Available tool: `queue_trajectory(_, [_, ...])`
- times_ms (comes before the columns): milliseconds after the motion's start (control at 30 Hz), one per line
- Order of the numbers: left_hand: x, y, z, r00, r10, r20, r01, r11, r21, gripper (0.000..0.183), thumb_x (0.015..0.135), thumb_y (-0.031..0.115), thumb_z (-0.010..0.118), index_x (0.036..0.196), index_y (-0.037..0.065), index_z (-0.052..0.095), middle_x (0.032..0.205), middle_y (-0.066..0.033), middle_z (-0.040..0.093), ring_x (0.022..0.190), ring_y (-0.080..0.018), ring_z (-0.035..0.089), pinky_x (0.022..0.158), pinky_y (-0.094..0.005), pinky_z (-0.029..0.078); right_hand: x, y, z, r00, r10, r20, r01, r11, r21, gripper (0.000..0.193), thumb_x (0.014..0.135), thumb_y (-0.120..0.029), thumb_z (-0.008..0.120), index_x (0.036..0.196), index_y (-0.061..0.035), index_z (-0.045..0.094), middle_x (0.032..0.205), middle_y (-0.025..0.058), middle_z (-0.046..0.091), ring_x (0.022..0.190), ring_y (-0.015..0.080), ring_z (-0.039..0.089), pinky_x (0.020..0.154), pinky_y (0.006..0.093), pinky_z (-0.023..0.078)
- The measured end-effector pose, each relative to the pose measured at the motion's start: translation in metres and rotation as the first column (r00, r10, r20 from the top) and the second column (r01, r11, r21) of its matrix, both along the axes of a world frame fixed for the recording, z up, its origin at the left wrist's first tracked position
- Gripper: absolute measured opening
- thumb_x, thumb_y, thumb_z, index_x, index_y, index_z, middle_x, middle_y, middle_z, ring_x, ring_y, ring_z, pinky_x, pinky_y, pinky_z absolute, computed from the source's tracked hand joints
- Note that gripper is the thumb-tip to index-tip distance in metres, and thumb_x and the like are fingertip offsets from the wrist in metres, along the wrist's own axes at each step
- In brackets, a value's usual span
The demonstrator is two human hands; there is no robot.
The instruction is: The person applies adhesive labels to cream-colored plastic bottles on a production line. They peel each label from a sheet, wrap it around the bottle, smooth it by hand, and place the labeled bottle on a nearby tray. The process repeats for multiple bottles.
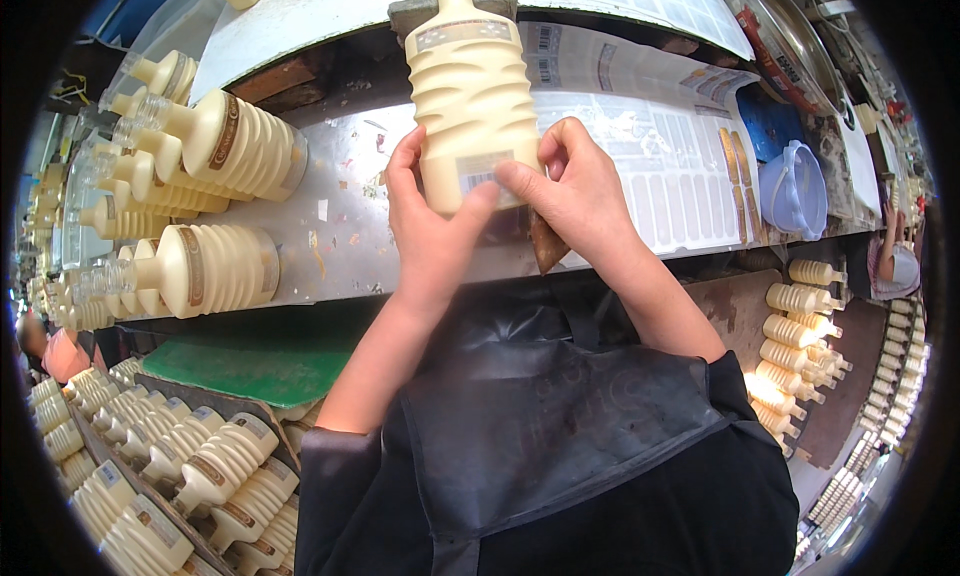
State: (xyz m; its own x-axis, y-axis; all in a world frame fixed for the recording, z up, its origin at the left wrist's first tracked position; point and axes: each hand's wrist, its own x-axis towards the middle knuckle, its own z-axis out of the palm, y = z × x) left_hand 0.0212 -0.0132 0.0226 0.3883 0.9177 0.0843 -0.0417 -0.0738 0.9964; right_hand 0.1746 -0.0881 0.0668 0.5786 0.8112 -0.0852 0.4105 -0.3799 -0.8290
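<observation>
A cream-coloured ribbed plastic bottle point(468, 91) lies over the metal table, its neck pointing away from me. My left hand point(428, 201) wraps the lower left side, the thumb pressed near the base. On the other side my right hand point(575, 181) grips the lower right edge, its thumb lying on a small pale label with a barcode point(485, 168). A patterned band label point(462, 33) goes round the bottle's shoulder. Below my right hand a brown pointed piece point(546, 244) shows; its kind is unclear. The fingers behind the bottle are hidden.
Similar bottles point(222, 271) lie stacked at the table's left end. Label sheets point(640, 166) cover its right part, with two brown strips point(738, 186) and a lavender bucket point(795, 191) beside them. Crated bottles point(225, 461) stand lower left, near a green board point(255, 361). More bottles point(790, 331) are at right.
</observation>
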Motion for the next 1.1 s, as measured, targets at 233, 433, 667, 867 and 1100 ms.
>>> queue_trajectory(233, [0.0, 0.0, 0.002, 1.0, 0.002, -0.012, -0.002, 1.0, 0.008, 0.085, 0.079, 0.021, 0.083, 0.147, -0.001, 0.037, 0.141, -0.0196, 0.045, 0.131, -0.0281, 0.05, 0.111, -0.0409, 0.043, 0.001, 0.0, -0.003, 1.0, 0.009, 0.011, -0.009, 1.0, 0.022, 0.048, 0.08, -0.039, 0.084, 0.086, -0.0063, 0.049, 0.077, 0.0013, 0.048, 0.07, 0.0113, 0.047, 0.062, 0.0289, 0.045])
queue_trajectory(433, [0.0, 0.0, 0.0, 1.0, 0.002, 0.005, -0.002, 1.0, 0.003, 0.085, 0.079, 0.02, 0.084, 0.147, -0.001, 0.037, 0.141, -0.0194, 0.045, 0.131, -0.028, 0.05, 0.111, -0.0406, 0.042, 0.001, 0.0, 0.002, 1.0, 0.017, 0.016, -0.016, 1.0, -0.012, 0.043, 0.086, -0.038, 0.081, 0.089, -0.0052, 0.053, 0.078, 0.0004, 0.052, 0.07, 0.0103, 0.048, 0.062, 0.0287, 0.045])
queue_trajectory(667, [0.001, 0.002, 0.0, 1.0, 0.01, -0.001, -0.01, 0.999, 0.035, 0.085, 0.077, 0.02, 0.083, 0.146, -0.001, 0.039, 0.14, -0.019, 0.047, 0.13, -0.0274, 0.051, 0.111, -0.0399, 0.043, 0.022, -0.003, 0.026, 0.913, 0.103, -0.394, 0.023, 0.953, 0.302, 0.023, 0.099, -0.015, 0.067, 0.119, -0.0035, 0.068, 0.1, 0.0002, 0.067, 0.094, 0.0064, 0.062, 0.077, 0.0244, 0.052])
queue_trajectory(867, [-0.002, 0.0, 0.0, 1.0, -0.004, 0.006, 0.004, 1.0, 0.023, 0.084, 0.08, 0.022, 0.082, 0.148, 0.0, 0.039, 0.14, -0.0172, 0.048, 0.129, -0.0258, 0.051, 0.112, -0.0393, 0.042, 0.012, -0.001, 0.028, 0.893, 0.094, 0.441, -0.267, 0.897, 0.351, 0.023, 0.089, -0.004, 0.075, 0.112, -0.0016, 0.072, 0.1, 0.0148, 0.074, 0.086, 0.022, 0.072, 0.082, 0.0302, 0.057])
queue_trajectory(1100, [-0.009, 0.007, -0.015, 0.989, -0.049, 0.138, 0.05, 0.999, -0.006, 0.049, 0.104, 0.018, 0.057, 0.15, 0.003, 0.046, 0.138, -0.013, 0.047, 0.13, -0.0234, 0.049, 0.115, -0.0374, 0.037, -0.017, -0.027, 0.027, 0.634, 0.174, 0.754, -0.63, 0.682, 0.372, 0.023, 0.078, -0.003, 0.072, 0.101, -0.0092, 0.075, 0.092, 0.0053, 0.073, 0.079, 0.0202, 0.071, 0.07, 0.0318, 0.053])
